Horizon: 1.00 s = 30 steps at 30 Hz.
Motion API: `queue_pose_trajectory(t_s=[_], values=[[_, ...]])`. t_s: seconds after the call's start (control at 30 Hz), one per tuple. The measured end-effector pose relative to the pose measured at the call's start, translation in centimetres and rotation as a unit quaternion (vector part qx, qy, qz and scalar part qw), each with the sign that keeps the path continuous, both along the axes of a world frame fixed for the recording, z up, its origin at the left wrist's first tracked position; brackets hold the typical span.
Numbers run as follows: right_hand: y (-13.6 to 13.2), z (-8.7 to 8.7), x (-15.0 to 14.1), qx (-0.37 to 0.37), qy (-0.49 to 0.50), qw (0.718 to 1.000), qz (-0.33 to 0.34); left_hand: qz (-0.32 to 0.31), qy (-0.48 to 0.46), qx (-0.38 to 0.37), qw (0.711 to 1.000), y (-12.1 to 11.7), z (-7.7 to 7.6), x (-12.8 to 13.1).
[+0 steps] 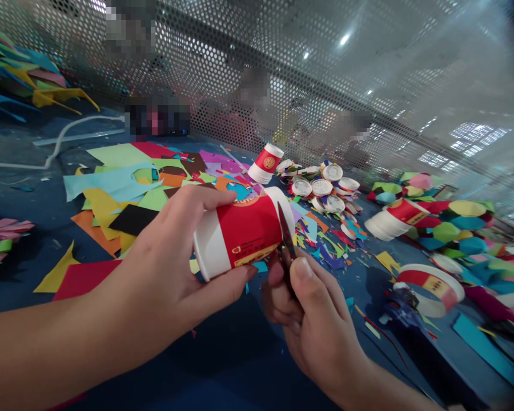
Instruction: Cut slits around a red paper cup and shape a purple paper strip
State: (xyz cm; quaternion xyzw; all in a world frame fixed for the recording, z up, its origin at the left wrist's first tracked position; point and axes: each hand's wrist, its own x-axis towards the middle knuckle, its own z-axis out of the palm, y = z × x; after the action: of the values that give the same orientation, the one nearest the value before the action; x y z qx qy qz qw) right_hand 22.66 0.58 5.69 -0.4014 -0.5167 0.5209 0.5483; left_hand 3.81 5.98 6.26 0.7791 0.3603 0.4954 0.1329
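Perforated screen [223, 63]: looked hazy and grey; white glare spots and pale window-like patches [475, 137] shone at upper right.
Worktop [223, 371]: was moderately lit, with dark shadow towards its near edge.
Nearest paper cup [252, 231]: appeared fairly crisp.
Right edge: seemed stretched and soft, perhaps from the lens.
Far edge: had pixelated blocks [157, 117].

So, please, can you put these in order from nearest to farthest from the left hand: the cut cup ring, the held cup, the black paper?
1. Held cup: in the left hand itself.
2. Black paper: just beyond it, on the left.
3. Cut cup ring: far right.
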Motion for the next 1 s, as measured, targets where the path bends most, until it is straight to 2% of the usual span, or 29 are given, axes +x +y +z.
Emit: queue_pose_trajectory(t_s=[0.13,0.23,0.63,1.0], values=[[-0.1,0.12,0.05,0.002,0.01,1.0,0.01,0.008,0.041,0.097,0.994,0.42,0.09,-0.02],[-0.07,0.28,0.0,-0.005,0.02,1.0,0.016,-0.008,0.044,0.127,0.991,0.67,0.04,-0.01],[-0.06,0.25,-0.16,-0.008,0.009,1.0,0.001,-0.008,0.046,0.12,0.992,0.46,-0.26,-0.14],[0.29,0.62,-0.11,-0.012,0.011,1.0,0.001,0.032,0.091,0.158,0.983,0.59,-0.15,-0.24]])
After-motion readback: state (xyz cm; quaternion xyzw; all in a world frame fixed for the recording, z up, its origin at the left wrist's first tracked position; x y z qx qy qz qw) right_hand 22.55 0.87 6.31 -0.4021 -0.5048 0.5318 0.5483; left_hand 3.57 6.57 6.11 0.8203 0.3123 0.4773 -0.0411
